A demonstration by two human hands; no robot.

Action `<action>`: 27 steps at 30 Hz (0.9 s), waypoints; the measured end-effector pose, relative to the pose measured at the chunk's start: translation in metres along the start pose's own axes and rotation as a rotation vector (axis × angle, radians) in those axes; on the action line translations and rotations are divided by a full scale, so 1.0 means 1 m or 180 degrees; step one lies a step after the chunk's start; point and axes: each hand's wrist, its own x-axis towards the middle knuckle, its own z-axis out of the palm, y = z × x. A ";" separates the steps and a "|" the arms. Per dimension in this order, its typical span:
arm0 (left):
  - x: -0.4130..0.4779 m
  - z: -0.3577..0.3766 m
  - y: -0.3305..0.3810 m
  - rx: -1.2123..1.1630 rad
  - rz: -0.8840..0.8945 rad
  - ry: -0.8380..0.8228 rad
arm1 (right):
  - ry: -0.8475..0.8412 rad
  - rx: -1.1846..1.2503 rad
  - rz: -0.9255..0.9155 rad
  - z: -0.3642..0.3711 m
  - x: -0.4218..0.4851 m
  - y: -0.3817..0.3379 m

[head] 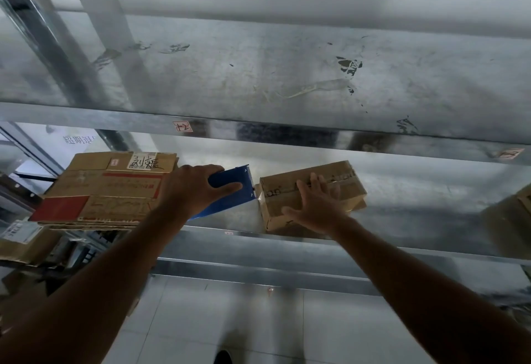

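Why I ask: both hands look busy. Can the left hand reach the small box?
Probably yes: the left hand, gripping the blue tool, hovers beside the small box; the right hand covers only its top.

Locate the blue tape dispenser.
Head view, centre-left: the left hand grips the blue tape dispenser over the metal shelf, between the flattened carton stack and the small cardboard box.

Small box (339, 179) sits on the middle shelf (416, 211), near its front edge. Right hand (313, 205) lies flat on the box top. Tape dispenser (230, 191) just left of the box, in the left hand (195, 188). Stack of flattened cartons (109, 188) left of the dispenser. Another carton (517, 208) far right. Upper shelf (258, 76) above, floor (201, 320) below.
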 end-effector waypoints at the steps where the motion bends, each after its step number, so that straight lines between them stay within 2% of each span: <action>1: 0.002 0.001 0.001 -0.0011 0.0034 -0.0047 | 0.0153 0.0035 0.0157 0.006 0.000 -0.010; 7: 0.005 0.005 -0.005 0.0154 0.0166 -0.0026 | 0.0404 0.0058 0.0529 0.025 0.001 -0.042; 10: 0.009 0.006 -0.010 0.0165 0.0226 -0.0015 | 0.0253 0.0072 0.0217 0.023 0.005 -0.043; 14: 0.015 0.014 -0.016 0.0051 0.0357 0.0099 | -0.0238 -0.0021 -0.0644 0.010 0.013 -0.026; 16: 0.016 0.021 -0.022 -0.0004 0.0494 0.0162 | -0.0115 0.0083 -0.0876 0.006 0.015 -0.021; 17: 0.017 0.025 -0.024 -0.0030 0.0532 0.0182 | -0.0053 0.0122 -0.0939 0.005 0.015 -0.021; 21: 0.021 0.036 -0.038 -0.0147 0.0558 0.0192 | -0.0467 0.0105 -0.0799 0.015 0.014 -0.031; 24: 0.023 0.040 -0.050 -0.0230 0.0574 0.0194 | -0.0198 -0.0042 -0.0829 0.030 0.017 -0.036; 27: 0.025 0.043 -0.061 -0.0245 0.0638 0.0243 | 0.0300 -0.0204 -0.0945 0.040 0.020 -0.044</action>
